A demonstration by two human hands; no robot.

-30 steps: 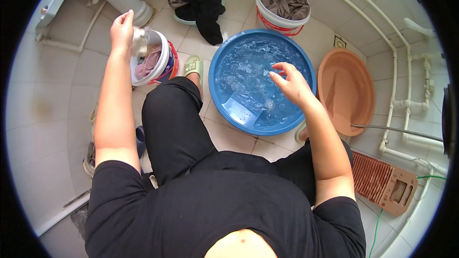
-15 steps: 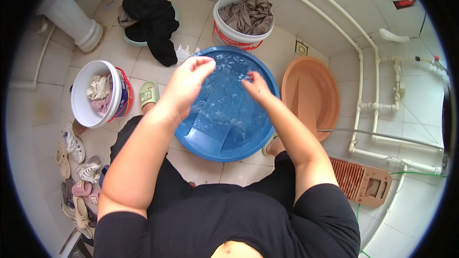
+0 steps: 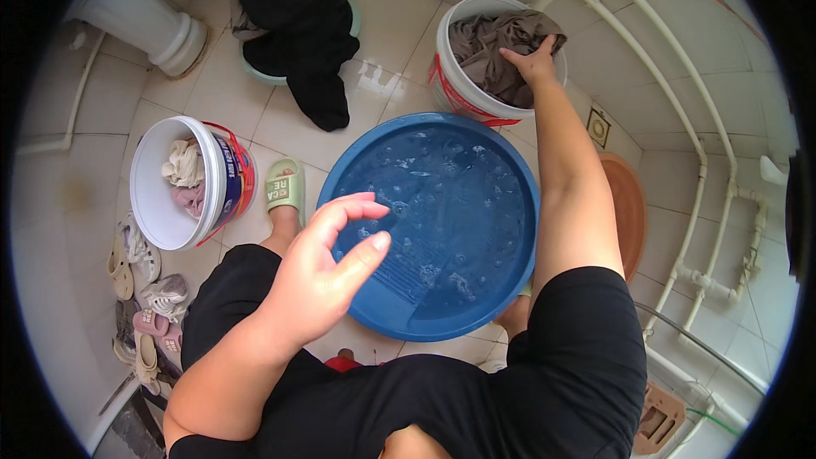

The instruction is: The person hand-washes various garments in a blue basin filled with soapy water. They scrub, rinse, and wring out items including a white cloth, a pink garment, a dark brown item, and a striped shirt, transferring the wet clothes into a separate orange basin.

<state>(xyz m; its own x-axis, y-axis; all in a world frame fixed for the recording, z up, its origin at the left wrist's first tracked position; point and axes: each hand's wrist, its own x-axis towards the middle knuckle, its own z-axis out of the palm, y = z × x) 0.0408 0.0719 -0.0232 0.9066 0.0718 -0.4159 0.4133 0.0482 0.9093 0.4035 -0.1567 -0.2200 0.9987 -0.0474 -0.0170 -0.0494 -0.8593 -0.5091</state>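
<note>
A round blue basin (image 3: 348, 157) of water with bubbles on the surface stands in front of me; a ribbed slope is moulded into its near left side. Over its left edge hovers my left hand (image 3: 327, 268), empty, with thumb and fingers apart. My right arm stretches out past the basin. At its end my right hand (image 3: 537, 66) grips the brown cloth (image 3: 484, 55) heaped in a white bucket (image 3: 444, 47) at the far right. Its thumb and one finger show around the fabric; the other fingers are partly hidden.
Black clothing (image 3: 310, 59) hangs over a pale green basin (image 3: 354, 17) at far left. A white bucket (image 3: 153, 204) with light and pink cloths stands left, near several shoes (image 3: 144, 289). Behind my right arm is an orange-brown basin (image 3: 627, 212); a washboard (image 3: 659, 416) leans by white pipes (image 3: 693, 174).
My right hand has gone from above the blue basin to the brown cloth in the far bucket. My left hand has come nearer to me and its fingers have spread. The view has shifted.
</note>
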